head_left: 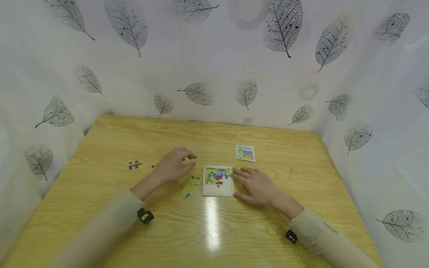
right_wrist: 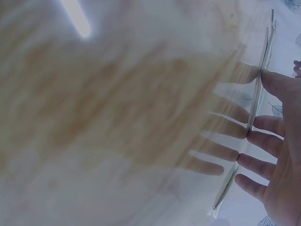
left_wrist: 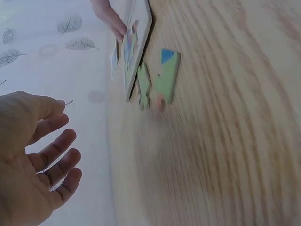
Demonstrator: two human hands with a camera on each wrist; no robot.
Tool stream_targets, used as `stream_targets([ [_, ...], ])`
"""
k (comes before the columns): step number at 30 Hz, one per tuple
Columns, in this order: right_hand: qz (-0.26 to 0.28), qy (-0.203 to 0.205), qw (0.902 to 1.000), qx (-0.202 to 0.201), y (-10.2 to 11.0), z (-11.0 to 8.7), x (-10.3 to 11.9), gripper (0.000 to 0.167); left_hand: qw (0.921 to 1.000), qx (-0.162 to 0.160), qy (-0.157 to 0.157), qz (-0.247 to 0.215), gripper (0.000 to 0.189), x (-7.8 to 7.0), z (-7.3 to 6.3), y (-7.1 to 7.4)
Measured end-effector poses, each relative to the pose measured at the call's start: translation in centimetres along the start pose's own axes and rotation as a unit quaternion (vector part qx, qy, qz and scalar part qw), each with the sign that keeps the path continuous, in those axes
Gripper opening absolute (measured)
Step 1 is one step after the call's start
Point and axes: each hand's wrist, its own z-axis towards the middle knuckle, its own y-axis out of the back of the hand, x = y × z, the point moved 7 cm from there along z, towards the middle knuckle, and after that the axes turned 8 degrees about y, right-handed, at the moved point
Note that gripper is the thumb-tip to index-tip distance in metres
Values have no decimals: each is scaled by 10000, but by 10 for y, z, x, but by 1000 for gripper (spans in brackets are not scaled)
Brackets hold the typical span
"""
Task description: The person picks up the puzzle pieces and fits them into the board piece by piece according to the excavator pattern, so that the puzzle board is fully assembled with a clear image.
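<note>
The right hand (head_left: pixel 256 185), grip apart, touches the puzzle board (head_left: pixel 210 191), seemingly steadying it; the left hand (head_left: pixel 172 166), grip apart, hovers near green pieces (head_left: pixel 194 181).

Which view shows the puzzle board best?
The head view: it looks down on the puzzle board, showing nearly its whole face. The left wrist view shows it steeply slanted; the right wrist view, nearly edge-on.

green-and-blue puzzle piece (head_left: pixel 185 192), yellow wood-grained table (head_left: pixel 254 230), white backdrop (head_left: pixel 214 63) patterned with dark leaves
</note>
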Motion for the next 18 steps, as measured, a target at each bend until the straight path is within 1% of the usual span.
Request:
stream_targets([
  [5,7,14,10000,18,0,0,0,69,9997,-83,216,79,26,17,-13,6],
  [8,7,23,10000,18,0,-1,0,69,9994,-207,224,175,25,27,-23,12],
  [11,-2,38,10000,2,0,-1,0,69,9990,-332,246,169,26,41,-35,23],
  [15,-3,46,10000,-8,1,0,0,69,9979,-454,382,245,28,65,-50,39],
  [18,7,45,10000,0,0,0,0,69,9968,-571,385,396,28,83,-59,52],
])
